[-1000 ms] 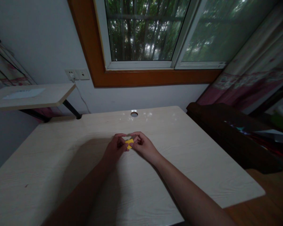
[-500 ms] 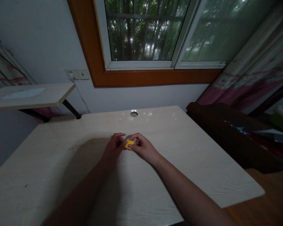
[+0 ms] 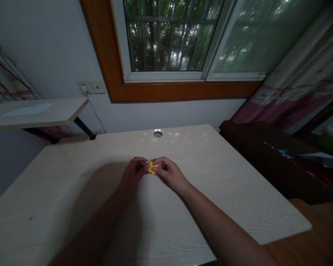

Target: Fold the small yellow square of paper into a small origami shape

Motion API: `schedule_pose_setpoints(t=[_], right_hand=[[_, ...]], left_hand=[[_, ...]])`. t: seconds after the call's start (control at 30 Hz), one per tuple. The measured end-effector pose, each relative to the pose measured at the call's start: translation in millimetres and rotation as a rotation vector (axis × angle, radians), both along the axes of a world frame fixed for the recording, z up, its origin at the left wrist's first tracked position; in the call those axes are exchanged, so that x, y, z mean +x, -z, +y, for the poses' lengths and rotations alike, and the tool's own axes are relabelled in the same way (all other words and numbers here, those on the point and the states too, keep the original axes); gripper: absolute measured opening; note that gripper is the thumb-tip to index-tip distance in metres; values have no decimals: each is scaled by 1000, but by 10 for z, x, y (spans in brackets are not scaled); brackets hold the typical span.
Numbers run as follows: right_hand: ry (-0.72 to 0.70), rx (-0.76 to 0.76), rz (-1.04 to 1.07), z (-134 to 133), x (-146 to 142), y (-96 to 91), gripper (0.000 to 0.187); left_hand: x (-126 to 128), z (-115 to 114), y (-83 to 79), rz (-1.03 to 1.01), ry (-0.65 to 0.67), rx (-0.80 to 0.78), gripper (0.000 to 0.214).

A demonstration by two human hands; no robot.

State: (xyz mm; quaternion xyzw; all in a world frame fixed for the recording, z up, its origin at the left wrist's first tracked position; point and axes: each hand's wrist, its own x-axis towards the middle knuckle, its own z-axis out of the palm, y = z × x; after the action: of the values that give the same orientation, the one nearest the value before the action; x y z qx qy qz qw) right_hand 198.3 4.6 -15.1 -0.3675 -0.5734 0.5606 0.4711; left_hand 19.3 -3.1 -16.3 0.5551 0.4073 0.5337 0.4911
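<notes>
A small, flat yellow piece (image 3: 152,168) with an angular outline is held between my two hands, over the middle of the pale wood-grain desk (image 3: 233,192). What kind of thing it is I cannot tell. My left hand (image 3: 134,173) pinches its left edge between thumb and fingers. From the other side, my right hand (image 3: 169,170) grips the right edge, thumb lying on top. Fingertips cover parts of the piece on both sides.
A raised shelf (image 3: 44,120) on black legs stands at the desk's back left, near a wall socket (image 3: 90,87) with a plugged-in cable. A round cable hole (image 3: 158,134) lies near the back edge. Dark furniture (image 3: 266,162) holding various items stands to the right.
The yellow piece has turned and tilted slightly between my fingers, so more of its angular outline shows. Both hands have shifted only a little; both still grip it.
</notes>
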Motion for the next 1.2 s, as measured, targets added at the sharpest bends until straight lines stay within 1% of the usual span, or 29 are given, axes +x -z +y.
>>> schedule_pose_setpoints(t=[0.3,0.5,0.67,0.77,0.9,1.07,1.2], right_hand=[[-24,16,-30,-11,-7,2,22],[-35,16,-13,-20,-7,-21,23],[-46,-4,45,-6,-7,22,28],[-35,-14,65,9,-10,39,30],[-30,-16,81,14,-10,25,30],[-39,-23,87,7,-7,3,30],[-31,-17,85,7,-9,3,30]], left_hand=[[-11,24,54,73,-20,10,23],[-14,30,49,45,0,-14,23],[-7,19,48,31,1,-26,25],[2,10,5,8,8,-31,25],[5,4,-94,-11,10,-77,26],[-12,-11,-205,125,10,-183,18],[-21,-21,-239,221,18,-180,20]])
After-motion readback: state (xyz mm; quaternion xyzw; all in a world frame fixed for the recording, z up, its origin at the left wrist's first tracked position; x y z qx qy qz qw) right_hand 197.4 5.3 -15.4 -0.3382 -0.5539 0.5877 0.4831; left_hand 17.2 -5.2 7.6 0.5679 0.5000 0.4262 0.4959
